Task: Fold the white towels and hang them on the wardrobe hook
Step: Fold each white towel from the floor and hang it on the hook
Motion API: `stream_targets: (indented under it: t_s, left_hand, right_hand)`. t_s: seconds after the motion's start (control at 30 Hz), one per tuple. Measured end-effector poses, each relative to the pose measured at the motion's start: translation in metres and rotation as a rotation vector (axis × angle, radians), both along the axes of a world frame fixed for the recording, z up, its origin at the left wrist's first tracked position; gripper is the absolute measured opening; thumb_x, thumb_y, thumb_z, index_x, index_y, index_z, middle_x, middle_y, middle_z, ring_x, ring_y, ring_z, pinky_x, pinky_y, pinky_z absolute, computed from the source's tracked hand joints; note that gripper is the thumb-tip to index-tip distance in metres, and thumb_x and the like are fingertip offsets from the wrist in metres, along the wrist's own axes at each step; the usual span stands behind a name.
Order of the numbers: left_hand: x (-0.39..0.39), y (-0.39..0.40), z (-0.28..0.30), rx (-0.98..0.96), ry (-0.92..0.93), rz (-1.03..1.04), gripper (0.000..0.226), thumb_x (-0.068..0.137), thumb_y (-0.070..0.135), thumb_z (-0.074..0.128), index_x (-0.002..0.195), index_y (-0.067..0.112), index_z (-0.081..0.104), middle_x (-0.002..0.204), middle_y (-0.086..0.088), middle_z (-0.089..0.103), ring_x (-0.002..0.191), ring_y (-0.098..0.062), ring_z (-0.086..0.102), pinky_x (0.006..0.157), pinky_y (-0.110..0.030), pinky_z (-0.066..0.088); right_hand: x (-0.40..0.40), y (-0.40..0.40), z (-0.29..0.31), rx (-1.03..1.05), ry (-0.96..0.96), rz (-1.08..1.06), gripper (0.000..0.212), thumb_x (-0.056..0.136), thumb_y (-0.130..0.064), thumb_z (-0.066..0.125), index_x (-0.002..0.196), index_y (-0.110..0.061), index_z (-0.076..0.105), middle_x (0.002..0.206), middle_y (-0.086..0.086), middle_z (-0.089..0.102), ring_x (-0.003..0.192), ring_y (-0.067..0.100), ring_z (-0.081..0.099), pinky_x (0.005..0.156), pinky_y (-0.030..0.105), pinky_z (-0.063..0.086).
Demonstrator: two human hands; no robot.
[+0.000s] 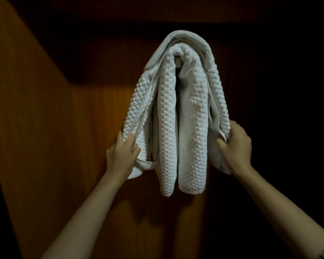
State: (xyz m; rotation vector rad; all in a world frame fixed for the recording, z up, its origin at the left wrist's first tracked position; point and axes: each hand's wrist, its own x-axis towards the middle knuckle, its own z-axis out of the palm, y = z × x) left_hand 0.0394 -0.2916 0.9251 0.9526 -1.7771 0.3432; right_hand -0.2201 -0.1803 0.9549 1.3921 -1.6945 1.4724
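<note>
So here's where I'm at: the white towels (178,116) are draped over the hook (178,61) on the wooden wardrobe panel (94,118), bunched up thick at the top and hanging down in several layers. Looks like more than one towel stacked on there, but I can't cleanly count them. Only a small bit of the hook peeks through under the top fold.

My left hand (123,156) has its fingers curled round the lower left edge of the outer layer, thumb pinching the hem. My right hand (236,146) is doing the same on the lower right edge, fingers closed over the corner. So both hands are clamped on fabric, nothing free.

What worries me from here:

- The load on that hook looks bulky, and the hook looks short. If I tug down harder on one side than the other, I reckon the whole pile slides off that side.
- Pulling outward toward me could walk the top fold right off the tip of the hook.
- The inner layers hang lower than the outer ones, so tugging only the outer edges might leave things lopsided or drag an inner layer loose.
- It's dark in there, so I can't tell how well the fold is actually seated.
</note>
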Motion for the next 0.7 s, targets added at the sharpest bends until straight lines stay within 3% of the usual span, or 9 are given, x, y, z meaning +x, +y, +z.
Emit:
stream_targets:
  t_s: [0.1,0.23,0.3,0.37,0.47,0.53,0.6,0.63,0.7]
  left_hand:
    - [0.012,-0.010,0.002,0.062,-0.028,-0.064,0.016,0.085,0.005,0.058,0.075,0.009,0.046,0.077,-0.007,0.041,0.058,-0.024,0.044,0.051,-0.028,0.032]
    - [0.039,-0.016,0.013,0.144,-0.341,-0.245,0.024,0.098,0.024,0.039,0.097,0.005,0.053,0.095,-0.011,0.048,0.079,-0.028,0.052,0.065,-0.036,0.042]
    - [0.049,-0.012,0.022,0.098,-0.453,-0.211,0.033,0.097,0.027,0.036,0.108,0.004,0.057,0.105,-0.014,0.053,0.085,-0.030,0.054,0.068,-0.036,0.044]
    - [0.055,-0.009,0.030,0.070,-0.525,-0.134,0.042,0.093,0.032,0.031,0.106,0.003,0.058,0.101,-0.016,0.054,0.081,-0.031,0.055,0.065,-0.037,0.043]
    - [0.054,0.001,0.027,0.030,-0.435,-0.108,0.039,0.092,0.036,0.033,0.088,0.003,0.055,0.081,-0.012,0.048,0.068,-0.032,0.053,0.056,-0.038,0.042]
    - [0.041,0.011,0.012,0.009,-0.270,-0.046,0.033,0.084,0.037,0.036,0.083,0.007,0.051,0.082,-0.008,0.047,0.064,-0.032,0.053,0.054,-0.035,0.043]
    - [0.019,0.014,-0.004,0.066,-0.066,0.056,0.028,0.075,0.033,0.055,0.092,0.011,0.052,0.121,-0.011,0.050,0.096,-0.035,0.058,0.084,-0.043,0.047]
    - [0.007,0.013,-0.011,0.088,-0.001,0.097,0.037,0.070,0.033,0.064,0.099,0.013,0.054,0.142,-0.012,0.037,0.118,-0.035,0.049,0.104,-0.049,0.032]
    - [-0.013,0.012,-0.026,0.091,0.062,0.143,0.052,0.064,0.034,0.072,0.109,0.016,0.055,0.155,-0.015,0.013,0.135,-0.036,0.029,0.112,-0.053,-0.001]
  right_hand:
    - [-0.007,0.009,0.004,-0.035,-0.013,-0.027,0.041,0.078,-0.016,0.058,0.119,-0.015,0.056,0.102,0.006,0.063,0.093,0.027,0.057,0.074,0.042,0.048]
    - [-0.020,0.022,-0.017,0.103,-0.064,-0.058,0.040,0.072,-0.013,0.066,0.111,-0.015,0.055,0.092,0.004,0.061,0.085,0.026,0.058,0.068,0.037,0.046]
    - [-0.022,0.027,-0.027,0.133,-0.076,-0.028,0.032,0.071,-0.014,0.067,0.100,-0.014,0.053,0.083,0.002,0.058,0.076,0.025,0.057,0.062,0.034,0.044]
    - [-0.022,0.028,-0.028,0.122,-0.094,-0.013,0.027,0.072,-0.013,0.066,0.095,-0.012,0.052,0.081,0.005,0.058,0.073,0.026,0.057,0.061,0.037,0.047]
    - [-0.019,0.025,-0.027,0.094,-0.115,-0.010,0.023,0.074,-0.013,0.064,0.092,-0.009,0.050,0.080,0.009,0.058,0.072,0.027,0.057,0.061,0.040,0.048]
    - [-0.014,0.021,-0.031,0.109,-0.128,0.002,0.024,0.074,-0.013,0.064,0.090,-0.009,0.047,0.081,0.008,0.057,0.072,0.026,0.055,0.060,0.036,0.044]
    - [-0.005,0.015,-0.036,0.129,-0.142,0.029,0.026,0.073,-0.013,0.064,0.089,-0.011,0.044,0.083,0.008,0.056,0.073,0.025,0.054,0.059,0.033,0.041]
    - [-0.001,0.011,-0.038,0.129,-0.154,0.037,0.026,0.073,-0.013,0.064,0.089,-0.012,0.043,0.085,0.007,0.056,0.074,0.025,0.054,0.059,0.032,0.039]
    - [0.008,0.005,-0.043,0.108,-0.197,0.039,0.027,0.073,-0.015,0.064,0.090,-0.013,0.043,0.088,0.006,0.054,0.076,0.024,0.054,0.060,0.030,0.037]
